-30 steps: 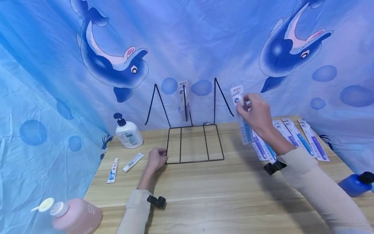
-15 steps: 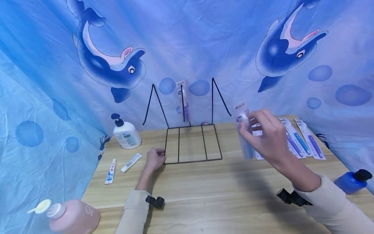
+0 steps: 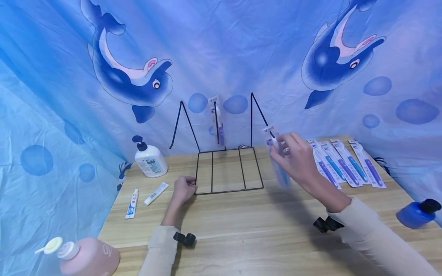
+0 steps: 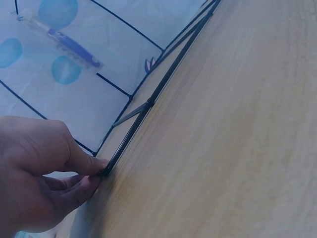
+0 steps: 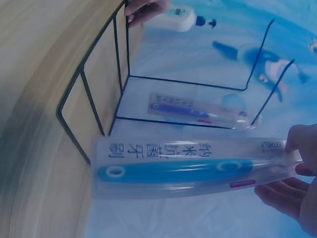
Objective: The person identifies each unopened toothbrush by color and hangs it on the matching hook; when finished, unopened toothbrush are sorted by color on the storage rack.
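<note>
Head view: the right grip (image 3: 295,158) pinches a packaged blue toothbrush (image 3: 281,174), its card top at the tip of the right prong (image 3: 259,108) (threaded or not cannot be told), while the left grip (image 3: 184,189) pinches the front left corner of a wire rack (image 3: 212,172) on the surface (image 3: 241,230). Left wrist view: thumb and fingers close on that corner, with a packaged purple toothbrush (image 4: 73,48) beyond. Right wrist view: the blue toothbrush is pinched near its head end, handle pointing toward the rack's base.
</note>
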Demonstrator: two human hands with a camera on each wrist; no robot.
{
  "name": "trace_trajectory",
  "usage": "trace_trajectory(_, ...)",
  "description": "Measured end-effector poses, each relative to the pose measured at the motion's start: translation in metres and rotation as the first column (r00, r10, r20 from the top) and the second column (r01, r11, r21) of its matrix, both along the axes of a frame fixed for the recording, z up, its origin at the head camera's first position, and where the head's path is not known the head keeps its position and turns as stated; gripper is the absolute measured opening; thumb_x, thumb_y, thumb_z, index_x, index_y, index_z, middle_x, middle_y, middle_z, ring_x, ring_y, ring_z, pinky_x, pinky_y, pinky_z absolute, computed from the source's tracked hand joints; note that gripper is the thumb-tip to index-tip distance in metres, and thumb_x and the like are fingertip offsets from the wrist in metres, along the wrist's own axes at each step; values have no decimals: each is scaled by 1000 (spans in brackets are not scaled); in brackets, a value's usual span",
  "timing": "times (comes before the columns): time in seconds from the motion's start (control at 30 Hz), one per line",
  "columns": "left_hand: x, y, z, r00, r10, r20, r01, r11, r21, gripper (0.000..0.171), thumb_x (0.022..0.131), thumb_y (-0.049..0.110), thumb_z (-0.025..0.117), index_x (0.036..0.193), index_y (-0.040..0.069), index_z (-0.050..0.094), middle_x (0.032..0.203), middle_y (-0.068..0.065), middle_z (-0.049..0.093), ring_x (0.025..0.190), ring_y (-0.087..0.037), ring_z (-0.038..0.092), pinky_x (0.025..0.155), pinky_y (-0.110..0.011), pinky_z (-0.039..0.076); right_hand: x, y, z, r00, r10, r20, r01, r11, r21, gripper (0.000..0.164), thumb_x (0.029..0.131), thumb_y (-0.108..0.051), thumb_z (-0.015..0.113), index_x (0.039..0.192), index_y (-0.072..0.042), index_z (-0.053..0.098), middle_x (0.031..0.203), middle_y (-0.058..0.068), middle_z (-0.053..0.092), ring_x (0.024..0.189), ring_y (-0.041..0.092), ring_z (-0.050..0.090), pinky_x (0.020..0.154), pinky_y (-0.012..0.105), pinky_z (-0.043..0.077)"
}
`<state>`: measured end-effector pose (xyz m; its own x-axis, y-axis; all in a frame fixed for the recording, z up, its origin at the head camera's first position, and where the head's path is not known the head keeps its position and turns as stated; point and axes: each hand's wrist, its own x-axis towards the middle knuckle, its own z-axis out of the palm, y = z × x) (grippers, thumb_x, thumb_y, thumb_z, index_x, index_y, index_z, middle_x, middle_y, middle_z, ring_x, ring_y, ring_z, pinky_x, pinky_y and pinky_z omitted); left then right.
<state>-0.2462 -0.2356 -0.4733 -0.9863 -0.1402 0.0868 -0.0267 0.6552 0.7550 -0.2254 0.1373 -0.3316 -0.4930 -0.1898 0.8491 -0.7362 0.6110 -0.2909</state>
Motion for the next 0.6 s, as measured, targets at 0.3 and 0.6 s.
trace_trajectory(0.3,0,-1,0,1000,8,2,-8,1000,-4,33,76,-9,69,109,-9,70,89,-18,72,80,-28,70,79,-39,59,-62,-22,0,998,-36,50,37,999,-19,17,88,-10,68,94,2,57,86,15,55,72,26,57,56,36,53)
trace_trajectory(0.6,-1,0,-3,1000,13,2,-13,1000,-5,34,75,-9,70,109,-9,71,89,-17,72,80,-27,70,80,-39,59,-125,-39,3,997,-44,61,47,998,-48,18,94,-13,61,89,-1,49,81,11,42,68,24,35,56,34,30)
